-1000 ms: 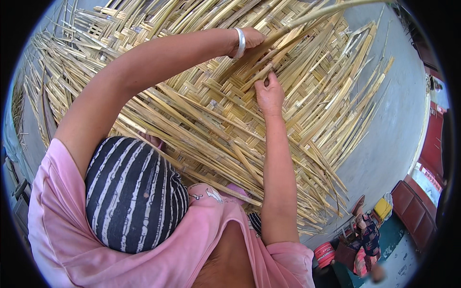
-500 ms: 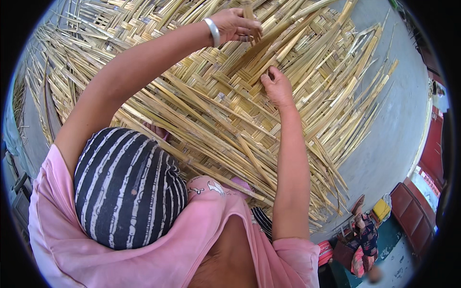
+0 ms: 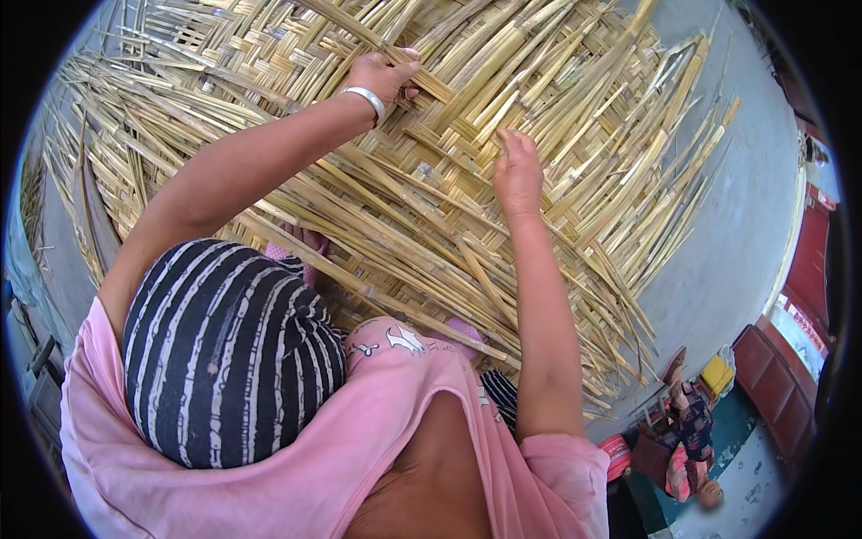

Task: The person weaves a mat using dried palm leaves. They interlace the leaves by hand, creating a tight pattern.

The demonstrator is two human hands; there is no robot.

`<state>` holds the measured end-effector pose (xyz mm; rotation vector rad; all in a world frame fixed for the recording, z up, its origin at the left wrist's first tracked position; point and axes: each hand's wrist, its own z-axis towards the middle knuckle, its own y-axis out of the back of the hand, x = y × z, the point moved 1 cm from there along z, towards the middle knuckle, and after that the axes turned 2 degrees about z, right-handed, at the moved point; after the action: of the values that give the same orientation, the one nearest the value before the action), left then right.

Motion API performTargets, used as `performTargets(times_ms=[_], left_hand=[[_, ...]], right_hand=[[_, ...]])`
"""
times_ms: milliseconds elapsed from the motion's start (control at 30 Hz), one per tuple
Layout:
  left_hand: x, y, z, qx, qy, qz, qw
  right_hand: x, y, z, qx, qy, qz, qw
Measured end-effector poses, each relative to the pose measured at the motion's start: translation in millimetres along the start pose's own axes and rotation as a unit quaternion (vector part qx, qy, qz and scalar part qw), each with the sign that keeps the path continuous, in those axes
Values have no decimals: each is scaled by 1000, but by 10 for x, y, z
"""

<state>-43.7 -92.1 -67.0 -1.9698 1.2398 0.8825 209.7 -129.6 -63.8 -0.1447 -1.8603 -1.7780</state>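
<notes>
I had a strip [image 3: 350, 25] pinched between the thumb and fingers of my left hand [image 3: 384, 79], over the far part of the mat [image 3: 476, 186]. The fingertips of my right hand [image 3: 519, 171] were drawn close together at the weave, nearer the mat's right edge; I could not tell whether they held anything. By the floor's [image 3: 718, 269] near right corner, close to another person [image 3: 693, 431], were what looked like a yellow tub [image 3: 717, 375] and a red bucket [image 3: 616, 456], their contents too small to make out. The strip's far end and the mat's far edge were cut off, and my pink shirt [image 3: 296, 481] and striped trousers [image 3: 224, 350] hid part of its near side. The strip looked flat and straw-coloured; the mat, pale tan, had ragged ends splaying outward.
</notes>
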Motion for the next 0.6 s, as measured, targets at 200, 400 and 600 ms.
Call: performTargets(times_ms=[200,400,600], left_hand=[[32,15,8,-14,14,10,1000],[-255,292,83,-26,63,-116,991],[-586,1006,210,-26,6,-195,980]], right_hand=[[262,-44,-90,93,-22,-194,976],[360,240,111,173,3,-202,964],[815,193,522,79,-10,-65,995]])
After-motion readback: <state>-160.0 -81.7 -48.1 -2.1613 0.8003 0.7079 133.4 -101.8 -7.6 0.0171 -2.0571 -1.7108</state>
